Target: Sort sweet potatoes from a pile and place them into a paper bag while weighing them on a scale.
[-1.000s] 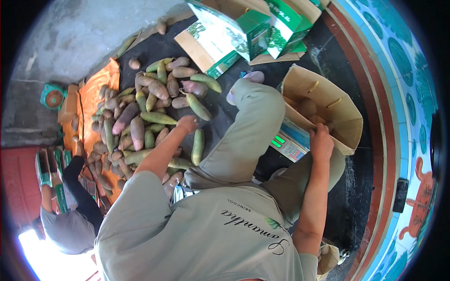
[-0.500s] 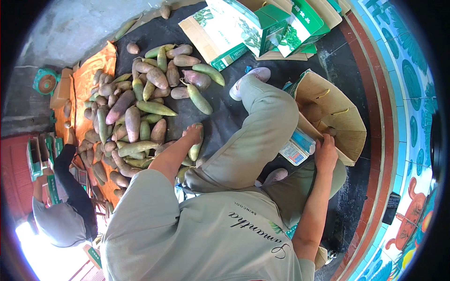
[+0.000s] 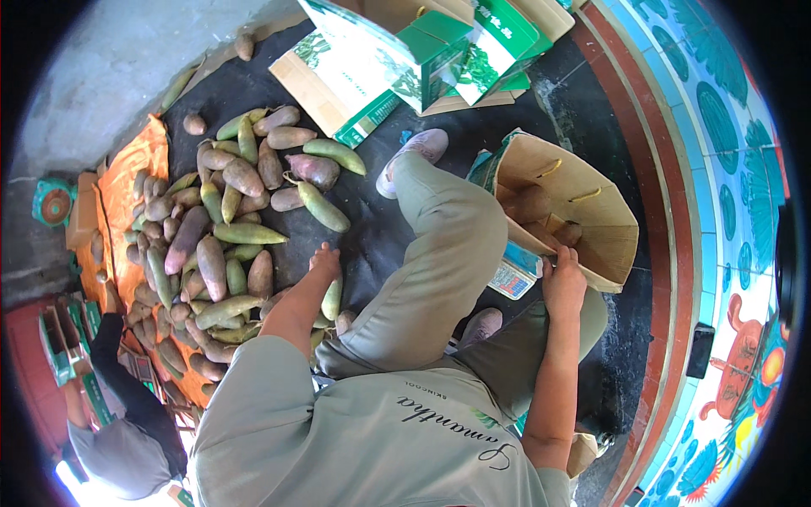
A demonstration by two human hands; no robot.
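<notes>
My left hand point(image 3: 323, 260) is closed around the upper end of a green radish point(image 3: 332, 297), at the right edge of a large heap of radishes point(image 3: 211, 266). The heap mixes long green ones with purplish, soil-smeared ones. With my right hand point(image 3: 564, 283) I grip the near rim of an open cardboard carton point(image 3: 604, 232); the fingertips are partly hidden behind the rim. Inside the carton lie a few brownish-purple radishes point(image 3: 528, 204). Beside it, close to my knee, is a blue-and-white device like a weighing scale point(image 3: 512, 279), partly covered.
Flattened and half-folded green-and-white cartons point(image 3: 355, 80) lie at the far side. Black sheeting point(image 3: 380, 245) and orange cloth point(image 3: 135, 169) cover the floor. Another person point(image 3: 127, 448) handles cartons at the lower left. A painted tile wall point(image 3: 718, 127) bounds the right.
The view has shifted, moving the scene left and down. My left hand and the green radish have moved slightly right relative to the heap. My right hand stays on the carton's rim.
</notes>
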